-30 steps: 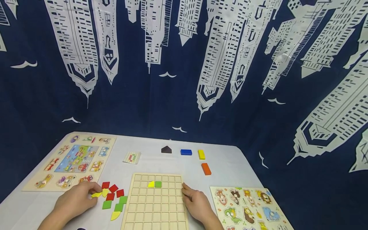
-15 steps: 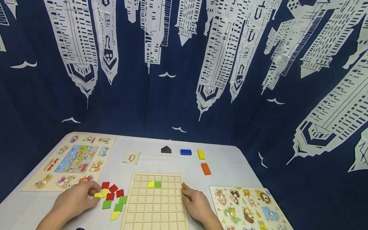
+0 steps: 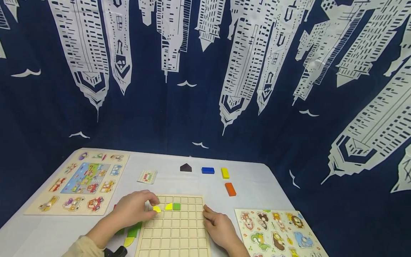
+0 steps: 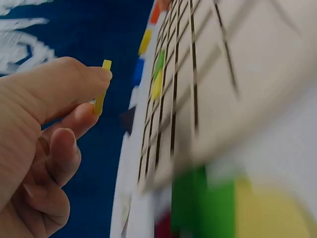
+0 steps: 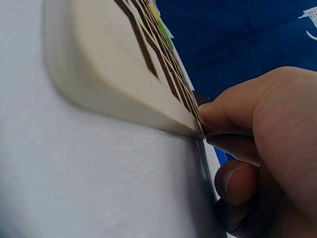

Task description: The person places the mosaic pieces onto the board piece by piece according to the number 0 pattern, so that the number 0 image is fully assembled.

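Observation:
My left hand [image 3: 136,208] is over the upper left corner of the wooden grid board [image 3: 179,228], pinching a thin yellow tile [image 4: 102,94] between thumb and forefinger. In the left wrist view the tile is edge-on and apart from the board. A yellow quarter-round tile [image 3: 168,206] and a green square tile [image 3: 176,206] lie side by side in the board's cells. At the board's right edge, my right hand [image 3: 221,226] holds the rim between thumb and fingers. Left of the board lie green tiles [image 3: 133,230] and another yellow quarter-round tile [image 3: 129,242]; my left arm hides most red ones.
A small pattern card [image 3: 147,176] lies behind the board. Dark, blue [image 3: 208,170], yellow and orange blocks [image 3: 230,189] are at the back. A vehicle puzzle [image 3: 109,203] is on the left, an animal puzzle [image 3: 269,217] on the right.
My left hand has picked up a yellow tile from the loose pile and carried it rightward over the board's upper left. The right hand stays at the board's edge.

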`<state>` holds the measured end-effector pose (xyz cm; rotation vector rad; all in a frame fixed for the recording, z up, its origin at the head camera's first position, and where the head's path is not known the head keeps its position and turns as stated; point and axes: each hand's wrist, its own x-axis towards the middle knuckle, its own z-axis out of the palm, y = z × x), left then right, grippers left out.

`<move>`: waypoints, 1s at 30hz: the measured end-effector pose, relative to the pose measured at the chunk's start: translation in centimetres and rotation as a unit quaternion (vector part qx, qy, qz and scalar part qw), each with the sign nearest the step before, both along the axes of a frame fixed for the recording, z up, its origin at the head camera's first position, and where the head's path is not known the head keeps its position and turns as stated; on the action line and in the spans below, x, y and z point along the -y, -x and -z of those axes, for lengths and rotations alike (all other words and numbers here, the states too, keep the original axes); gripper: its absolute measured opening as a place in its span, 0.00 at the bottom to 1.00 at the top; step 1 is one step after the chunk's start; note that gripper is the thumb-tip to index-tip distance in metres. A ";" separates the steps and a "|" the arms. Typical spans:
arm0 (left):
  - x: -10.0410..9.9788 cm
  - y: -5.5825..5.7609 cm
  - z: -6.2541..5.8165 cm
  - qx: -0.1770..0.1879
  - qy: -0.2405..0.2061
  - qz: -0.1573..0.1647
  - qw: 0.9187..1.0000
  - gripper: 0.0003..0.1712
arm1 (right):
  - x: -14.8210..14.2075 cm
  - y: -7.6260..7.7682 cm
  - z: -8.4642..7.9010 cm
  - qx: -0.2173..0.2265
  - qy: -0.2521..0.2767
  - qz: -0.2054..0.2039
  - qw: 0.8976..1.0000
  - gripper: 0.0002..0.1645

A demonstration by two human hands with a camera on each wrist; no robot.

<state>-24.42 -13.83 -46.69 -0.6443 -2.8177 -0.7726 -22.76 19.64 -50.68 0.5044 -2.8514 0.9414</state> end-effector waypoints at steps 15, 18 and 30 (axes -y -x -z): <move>-8.8 4.2 1.6 0.026 0.025 0.058 0.998 0.13 | 0.1 -0.1 0.2 0.009 0.011 -0.001 1.000 0.19; -9.4 4.4 1.9 0.028 0.026 0.063 0.997 0.13 | 0.0 -0.1 0.2 0.012 0.011 -0.001 1.000 0.19; -9.8 4.8 1.5 -0.017 0.078 0.077 0.994 0.08 | -0.1 0.1 0.0 0.014 0.013 0.002 1.000 0.19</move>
